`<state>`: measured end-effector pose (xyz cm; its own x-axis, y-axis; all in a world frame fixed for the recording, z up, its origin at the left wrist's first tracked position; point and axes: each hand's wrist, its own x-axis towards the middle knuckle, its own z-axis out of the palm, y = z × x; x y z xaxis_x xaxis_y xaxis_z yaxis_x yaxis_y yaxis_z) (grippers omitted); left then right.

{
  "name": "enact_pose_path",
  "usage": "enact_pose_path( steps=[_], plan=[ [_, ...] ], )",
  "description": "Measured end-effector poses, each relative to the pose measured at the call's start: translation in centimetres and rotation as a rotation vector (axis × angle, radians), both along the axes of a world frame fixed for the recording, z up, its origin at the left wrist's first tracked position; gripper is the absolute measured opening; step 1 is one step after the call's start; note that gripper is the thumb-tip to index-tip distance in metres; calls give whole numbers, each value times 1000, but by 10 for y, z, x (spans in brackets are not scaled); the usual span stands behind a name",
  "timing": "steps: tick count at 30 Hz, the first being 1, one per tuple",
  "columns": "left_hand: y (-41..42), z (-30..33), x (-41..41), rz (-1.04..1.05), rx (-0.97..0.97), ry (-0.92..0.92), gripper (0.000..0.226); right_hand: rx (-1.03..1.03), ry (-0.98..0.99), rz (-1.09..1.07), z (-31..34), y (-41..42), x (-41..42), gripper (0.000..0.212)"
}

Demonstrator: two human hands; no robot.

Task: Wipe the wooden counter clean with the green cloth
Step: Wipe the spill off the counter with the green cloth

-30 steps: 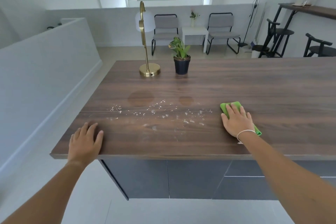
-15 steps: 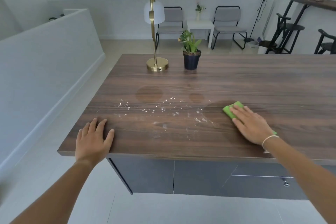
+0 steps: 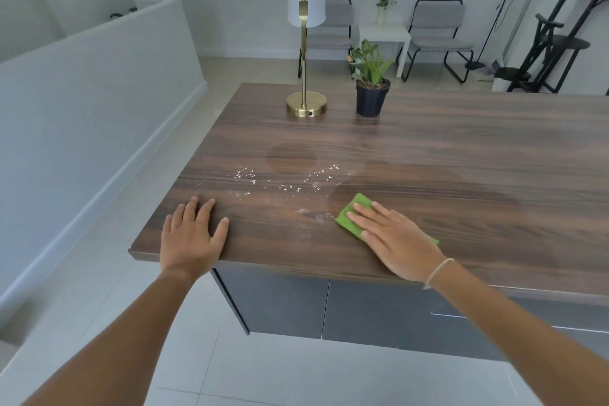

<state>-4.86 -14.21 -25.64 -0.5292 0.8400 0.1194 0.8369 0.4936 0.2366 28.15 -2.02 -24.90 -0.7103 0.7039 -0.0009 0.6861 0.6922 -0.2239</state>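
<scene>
The wooden counter (image 3: 461,148) fills the middle of the view. My right hand (image 3: 395,239) lies flat on the green cloth (image 3: 349,216), pressing it onto the wood near the front edge; most of the cloth is hidden under the palm. White crumbs and wet specks (image 3: 290,183) are scattered just left of the cloth. Behind the cloth the wood shows a darker damp streak (image 3: 412,184). My left hand (image 3: 191,234) rests flat on the counter's front left corner, fingers spread, holding nothing.
A brass lamp (image 3: 306,105) and a potted plant (image 3: 370,95) stand at the back of the counter. Two round damp marks sit in front of them. A white half wall runs along the left, chairs and a small table lie beyond.
My right hand has slid the cloth leftward to the edge of the crumbs, leaving a damp streak behind. The view has shifted left. My left hand stays at the corner.
</scene>
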Motion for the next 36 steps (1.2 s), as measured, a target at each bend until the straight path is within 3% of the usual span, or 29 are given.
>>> enact_pose_path(
  steps=[4,7,13,17,21,25,27,31,34,36],
  plan=[
    [1,-1,0,1,0,5,57,-49,-55,-232,5,40,27,46],
    [0,-2,1,3,-3,13,58,-42,-91,-328,10,57,-23,48],
    [0,-3,-1,-2,-6,15,58,33,8,58,-1,-33,-125,47],
    [0,-1,0,-9,-19,2,58,49,27,87,-3,-54,-63,46],
    [0,1,3,0,-35,-2,59,-33,-40,-156,6,-14,17,46],
    [1,3,4,6,-26,-2,58,-80,-96,-364,14,24,1,48],
    [1,2,3,5,-20,-1,58,-72,-86,-336,13,19,-35,49],
    [0,-1,2,9,-19,0,57,1,-27,-39,2,-34,-70,48],
    [1,-2,-1,3,-34,-1,58,-1,11,9,-2,-46,-29,46],
    [1,-2,-2,-1,-43,3,58,-1,2,-78,-2,-36,14,46]
  ],
)
